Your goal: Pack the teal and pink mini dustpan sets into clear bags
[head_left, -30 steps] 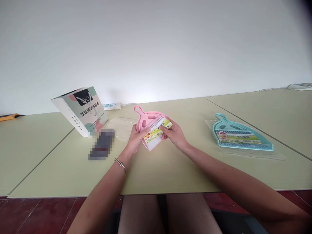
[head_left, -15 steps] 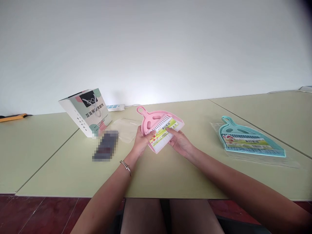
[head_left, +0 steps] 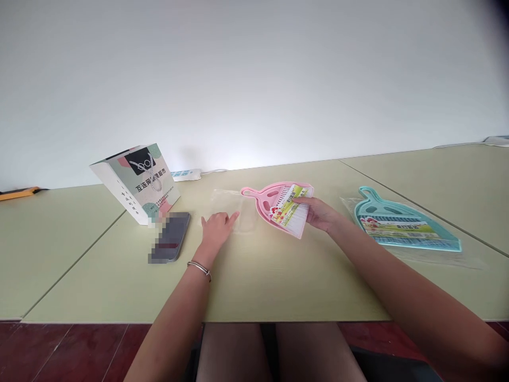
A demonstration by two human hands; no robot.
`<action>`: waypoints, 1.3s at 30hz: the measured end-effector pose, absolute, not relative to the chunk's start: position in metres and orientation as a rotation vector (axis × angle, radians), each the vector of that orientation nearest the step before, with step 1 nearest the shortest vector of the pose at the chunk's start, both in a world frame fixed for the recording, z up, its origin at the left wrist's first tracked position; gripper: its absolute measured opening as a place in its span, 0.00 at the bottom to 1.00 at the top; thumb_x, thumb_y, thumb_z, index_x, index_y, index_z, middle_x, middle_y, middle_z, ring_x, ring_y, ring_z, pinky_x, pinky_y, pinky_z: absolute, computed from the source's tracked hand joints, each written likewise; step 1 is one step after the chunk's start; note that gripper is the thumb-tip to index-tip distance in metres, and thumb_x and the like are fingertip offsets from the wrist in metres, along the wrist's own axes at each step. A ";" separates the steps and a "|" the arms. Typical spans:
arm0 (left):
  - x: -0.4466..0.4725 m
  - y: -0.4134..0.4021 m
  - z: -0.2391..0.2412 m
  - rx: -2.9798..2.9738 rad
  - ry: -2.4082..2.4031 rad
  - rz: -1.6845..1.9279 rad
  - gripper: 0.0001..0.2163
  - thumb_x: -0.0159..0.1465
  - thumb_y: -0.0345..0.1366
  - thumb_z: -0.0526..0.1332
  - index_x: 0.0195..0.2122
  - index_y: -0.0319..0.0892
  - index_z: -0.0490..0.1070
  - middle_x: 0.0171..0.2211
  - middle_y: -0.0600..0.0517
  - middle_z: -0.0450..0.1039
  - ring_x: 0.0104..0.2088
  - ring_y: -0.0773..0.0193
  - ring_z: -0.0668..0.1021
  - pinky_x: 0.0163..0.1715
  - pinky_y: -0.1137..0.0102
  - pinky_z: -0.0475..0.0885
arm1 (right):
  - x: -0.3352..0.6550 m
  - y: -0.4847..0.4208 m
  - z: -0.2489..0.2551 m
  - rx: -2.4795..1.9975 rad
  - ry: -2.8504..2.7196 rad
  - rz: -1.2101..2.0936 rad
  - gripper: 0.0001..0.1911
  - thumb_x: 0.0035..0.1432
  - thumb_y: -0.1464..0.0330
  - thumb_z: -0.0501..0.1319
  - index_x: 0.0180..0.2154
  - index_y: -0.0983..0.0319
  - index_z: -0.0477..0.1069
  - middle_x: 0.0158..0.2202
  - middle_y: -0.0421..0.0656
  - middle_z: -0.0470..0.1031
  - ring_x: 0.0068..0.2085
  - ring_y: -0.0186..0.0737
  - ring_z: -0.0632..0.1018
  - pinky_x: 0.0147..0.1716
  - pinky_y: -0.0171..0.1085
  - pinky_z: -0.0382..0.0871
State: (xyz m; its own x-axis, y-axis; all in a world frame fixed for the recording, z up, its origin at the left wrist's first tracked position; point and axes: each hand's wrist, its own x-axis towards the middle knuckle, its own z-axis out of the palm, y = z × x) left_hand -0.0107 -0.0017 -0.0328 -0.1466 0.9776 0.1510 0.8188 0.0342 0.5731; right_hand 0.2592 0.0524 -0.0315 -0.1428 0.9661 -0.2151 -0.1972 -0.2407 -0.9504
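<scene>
My right hand (head_left: pixel 320 213) grips a pink dustpan-and-brush set (head_left: pixel 283 208) by its wide end, holding it tilted just above the pale green table (head_left: pixel 254 276), handle pointing left. The set carries a yellow-green paper label and white bristles. My left hand (head_left: pixel 217 228) lies flat on the table with fingers stretched out, its fingertips resting on a clear plastic bag (head_left: pixel 230 208) that lies to the left of the pink set. A thin bracelet is on my left wrist.
A teal dustpan set (head_left: pixel 401 224) in clear wrapping lies at the right. A phone (head_left: pixel 170 241) lies left of my left hand, beside a tilted printed box (head_left: pixel 137 180). A power strip (head_left: pixel 185 174) sits by the wall. Table seams run diagonally at both sides.
My left hand has let go of the pink set and dropped flat onto the clear bag. My right hand has carried the set to the right, alone.
</scene>
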 end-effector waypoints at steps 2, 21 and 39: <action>-0.007 -0.002 -0.031 1.855 2.123 0.787 0.21 0.58 0.54 0.55 0.17 0.43 0.61 0.26 0.47 0.71 0.39 0.50 0.73 0.54 0.49 0.51 | 0.268 0.054 -0.028 -1.195 -1.045 1.570 0.10 0.51 0.72 0.62 0.39 0.62 0.72 0.40 0.48 0.80 0.41 0.45 0.80 0.42 0.43 0.76; 0.009 -0.010 -0.028 2.302 1.686 1.136 0.10 0.65 0.33 0.50 0.36 0.43 0.71 0.36 0.48 0.71 0.36 0.62 0.73 0.37 0.69 0.67 | 0.236 0.033 -0.030 -1.075 -0.933 1.705 0.08 0.52 0.74 0.63 0.37 0.64 0.74 0.38 0.46 0.80 0.36 0.41 0.81 0.36 0.37 0.77; 0.012 -0.013 -0.033 2.688 1.380 1.298 0.12 0.66 0.32 0.51 0.42 0.40 0.74 0.31 0.49 0.70 0.32 0.65 0.74 0.31 0.70 0.72 | 0.193 -0.002 -0.029 -0.898 -0.558 1.712 0.06 0.57 0.77 0.59 0.32 0.63 0.74 0.33 0.41 0.81 0.33 0.33 0.80 0.32 0.28 0.76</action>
